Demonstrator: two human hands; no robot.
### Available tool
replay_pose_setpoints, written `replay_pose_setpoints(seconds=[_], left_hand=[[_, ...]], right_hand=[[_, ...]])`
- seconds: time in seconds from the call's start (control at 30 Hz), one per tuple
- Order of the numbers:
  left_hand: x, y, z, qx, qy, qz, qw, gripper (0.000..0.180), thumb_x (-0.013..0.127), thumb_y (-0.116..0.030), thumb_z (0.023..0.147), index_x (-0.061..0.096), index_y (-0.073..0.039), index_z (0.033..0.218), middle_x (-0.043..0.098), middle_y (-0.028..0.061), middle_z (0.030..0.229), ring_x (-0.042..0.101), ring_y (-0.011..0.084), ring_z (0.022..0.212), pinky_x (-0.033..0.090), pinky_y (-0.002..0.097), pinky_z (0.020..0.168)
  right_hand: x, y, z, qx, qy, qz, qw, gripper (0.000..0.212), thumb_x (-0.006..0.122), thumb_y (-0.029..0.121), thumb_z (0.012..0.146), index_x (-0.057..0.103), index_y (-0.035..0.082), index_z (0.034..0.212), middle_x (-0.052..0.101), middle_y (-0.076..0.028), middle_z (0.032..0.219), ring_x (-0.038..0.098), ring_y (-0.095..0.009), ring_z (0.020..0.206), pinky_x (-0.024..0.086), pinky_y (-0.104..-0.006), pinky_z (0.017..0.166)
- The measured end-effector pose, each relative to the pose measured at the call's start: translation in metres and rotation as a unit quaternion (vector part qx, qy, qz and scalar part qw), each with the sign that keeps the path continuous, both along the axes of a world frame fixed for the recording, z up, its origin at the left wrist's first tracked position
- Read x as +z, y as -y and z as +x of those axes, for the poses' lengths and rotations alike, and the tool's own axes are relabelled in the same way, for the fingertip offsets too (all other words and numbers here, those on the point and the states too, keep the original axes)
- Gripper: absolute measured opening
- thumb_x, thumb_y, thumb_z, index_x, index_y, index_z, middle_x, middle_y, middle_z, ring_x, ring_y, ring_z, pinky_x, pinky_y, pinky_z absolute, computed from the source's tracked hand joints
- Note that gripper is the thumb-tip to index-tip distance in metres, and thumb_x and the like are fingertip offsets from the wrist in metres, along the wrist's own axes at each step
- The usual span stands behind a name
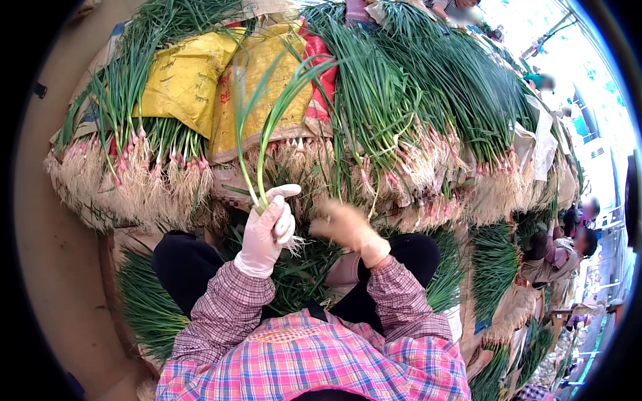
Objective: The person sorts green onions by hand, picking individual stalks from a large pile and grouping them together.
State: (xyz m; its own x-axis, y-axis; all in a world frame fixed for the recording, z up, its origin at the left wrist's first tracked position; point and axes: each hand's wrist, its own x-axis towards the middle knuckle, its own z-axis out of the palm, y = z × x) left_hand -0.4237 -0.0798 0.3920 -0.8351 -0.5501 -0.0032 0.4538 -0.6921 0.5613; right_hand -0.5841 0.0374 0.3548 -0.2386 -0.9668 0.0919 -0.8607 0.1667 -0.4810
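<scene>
The left hand [267, 230], gloved, pinches a green onion [257, 144] upright above the lap; the right hand [348, 227] is blurred, its grip unclear. Keep the stalk steady near its roots while cleaning, beside the heaped onion bundles [401, 134].

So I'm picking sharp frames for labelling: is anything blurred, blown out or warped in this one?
Head view: the right hand is motion-blurred; the left hand holding a green onion is sharp. Daylight blows out the upper right, and a black fisheye rim bends the piled onion bunches toward the edges. A person's face at top is blurred.
</scene>
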Motion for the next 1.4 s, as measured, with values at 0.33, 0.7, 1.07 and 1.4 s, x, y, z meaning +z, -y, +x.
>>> replay_pose_setpoints(seconds=[0.33, 0.7, 1.07, 1.4], left_hand=[[-0.04, -0.029, -0.025, -0.02, 0.164, -0.058, 0.985, 0.046, 0.046, -0.023, 0.096, 0.034, -0.008, 0.138, 0.06, 0.0068, 0.105, 0.06, 0.0131, 0.087, 0.05, 0.0269, 0.073], [-0.016, -0.032, -0.013, -0.053, 0.177, -0.043, 0.982, 0.043, 0.046, -0.014, 0.095, 0.036, -0.006, 0.135, 0.052, 0.0024, 0.065, 0.036, 0.003, 0.042, 0.03, 0.0156, 0.038], [0.021, 0.001, 0.005, 0.056, -0.041, -0.059, 0.996, 0.043, 0.051, -0.014, 0.092, 0.039, 0.002, 0.129, 0.058, 0.0087, 0.086, 0.046, 0.0053, 0.05, 0.03, 0.0143, 0.035], [0.001, 0.005, 0.005, 0.032, 0.105, -0.008, 0.994, 0.03, 0.047, -0.017, 0.096, 0.049, -0.001, 0.121, 0.043, -0.0029, 0.065, 0.033, 0.0019, 0.044, 0.027, 0.0151, 0.037]], right_hand=[[0.01, 0.007, -0.01, -0.16, 0.706, -0.11, 0.681, 0.024, 0.06, 0.019, 0.088, 0.063, 0.004, 0.106, 0.065, -0.003, 0.084, 0.057, -0.01, 0.066, 0.048, -0.0272, 0.059], [0.004, 0.027, 0.02, -0.295, 0.606, -0.294, 0.678, 0.019, 0.054, 0.017, 0.091, 0.057, 0.008, 0.075, 0.057, 0.002, 0.07, 0.047, -0.005, 0.057, 0.04, -0.0187, 0.055], [-0.002, 0.111, -0.107, -0.297, 0.046, -0.096, 0.949, 0.042, 0.06, 0.024, 0.085, 0.047, 0.001, 0.118, 0.063, -0.017, 0.092, 0.063, -0.026, 0.078, 0.053, -0.0403, 0.066], [0.019, 0.016, -0.011, -0.258, -0.186, -0.094, 0.944, 0.015, 0.062, 0.016, 0.081, 0.059, 0.007, 0.092, 0.059, -0.01, 0.085, 0.06, -0.025, 0.071, 0.05, -0.0324, 0.06]])
